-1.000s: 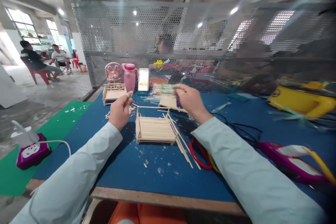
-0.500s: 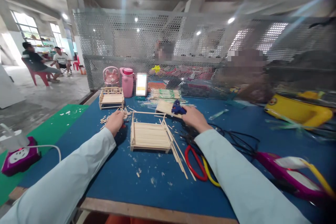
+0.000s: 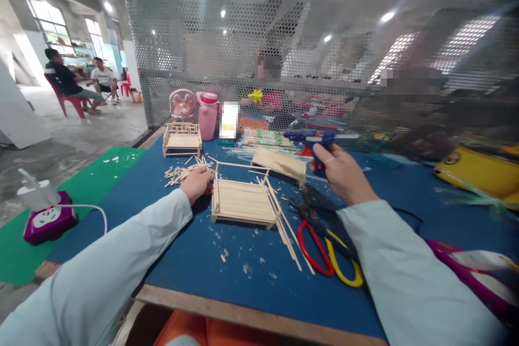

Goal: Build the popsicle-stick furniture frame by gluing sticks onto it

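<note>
My right hand (image 3: 344, 173) is wrapped round a blue hot glue gun (image 3: 306, 137), held above the table with its nozzle to the left. My left hand (image 3: 197, 184) sits close against the left side of a small bed-like frame of wooden sticks (image 3: 243, 203), fingers curled; whatever they pinch is hidden. Behind that hand is a heap of short cut sticks (image 3: 184, 171). Long thin sticks (image 3: 288, 238) lie along the frame's right side. A slatted stick panel (image 3: 278, 161) stands tilted behind the frame, and a finished-looking miniature stick bed (image 3: 182, 143) stands farther back left.
Scissors with red and yellow handles (image 3: 330, 259) lie below my right hand. Purple power strips (image 3: 51, 219) flank both sides. A pink bottle (image 3: 207, 119), a phone (image 3: 229, 121) and bundled sticks (image 3: 265, 138) line the back, before a perforated metal screen (image 3: 182, 65). People sit beyond.
My right hand has lifted the glue gun from beside the slatted panel, up and to the right. My left hand has moved from the short sticks towards the frame's left side. The view has shifted.
</note>
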Motion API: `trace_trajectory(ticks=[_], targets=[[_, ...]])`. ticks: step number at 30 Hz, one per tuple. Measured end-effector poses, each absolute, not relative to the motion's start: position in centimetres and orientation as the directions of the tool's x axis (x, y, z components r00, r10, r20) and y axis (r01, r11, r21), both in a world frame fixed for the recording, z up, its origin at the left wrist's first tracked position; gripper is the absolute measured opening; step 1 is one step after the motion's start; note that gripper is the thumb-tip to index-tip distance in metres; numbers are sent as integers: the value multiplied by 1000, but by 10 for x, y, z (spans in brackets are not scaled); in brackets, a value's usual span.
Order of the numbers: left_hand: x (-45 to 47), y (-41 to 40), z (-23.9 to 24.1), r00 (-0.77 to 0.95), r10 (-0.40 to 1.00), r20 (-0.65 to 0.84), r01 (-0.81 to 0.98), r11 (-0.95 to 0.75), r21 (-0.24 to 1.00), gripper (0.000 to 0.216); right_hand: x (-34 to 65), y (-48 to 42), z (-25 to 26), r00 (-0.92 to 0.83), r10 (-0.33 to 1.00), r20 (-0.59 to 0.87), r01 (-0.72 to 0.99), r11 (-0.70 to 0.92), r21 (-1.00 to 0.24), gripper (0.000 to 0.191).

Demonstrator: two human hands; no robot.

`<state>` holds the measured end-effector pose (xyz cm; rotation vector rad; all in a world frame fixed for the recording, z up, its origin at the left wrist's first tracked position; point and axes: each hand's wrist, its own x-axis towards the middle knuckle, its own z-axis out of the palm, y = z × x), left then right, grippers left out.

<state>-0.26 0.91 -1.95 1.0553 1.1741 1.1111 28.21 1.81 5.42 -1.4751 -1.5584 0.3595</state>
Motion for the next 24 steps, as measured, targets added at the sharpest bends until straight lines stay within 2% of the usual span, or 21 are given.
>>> trace_trajectory(ticks=[2, 3, 6, 8, 11, 14, 24], targets=[[-3, 10, -20, 56, 987, -152, -95, 157, 983, 6, 269, 1, 66, 2, 927, 374, 496, 324, -806, 31], [-3, 10, -20, 55, 986, -156, -94, 160, 983, 7, 261, -7, 70, -72, 937, 342, 495, 331, -804, 29], [-2, 9, -19, 51, 985, -166, -87, 170, 982, 9, 235, -24, 72, -286, 926, 247, 600, 374, -707, 25], [-1, 9, -18, 56, 984, -170, -88, 174, 981, 10, 221, -28, 68, -368, 895, 251, 661, 442, -607, 23], [0, 8, -18, 67, 983, -172, -92, 177, 980, 12, 208, -27, 61, -425, 860, 282, 708, 510, -490, 24], [0, 7, -17, 72, 982, -174, -101, 181, 978, 14, 205, -25, 56, -452, 843, 290, 727, 537, -427, 27], [-1, 8, -18, 78, 983, -166, -114, 175, 978, 15, 203, -24, 54, -453, 835, 312, 744, 547, -384, 28]])
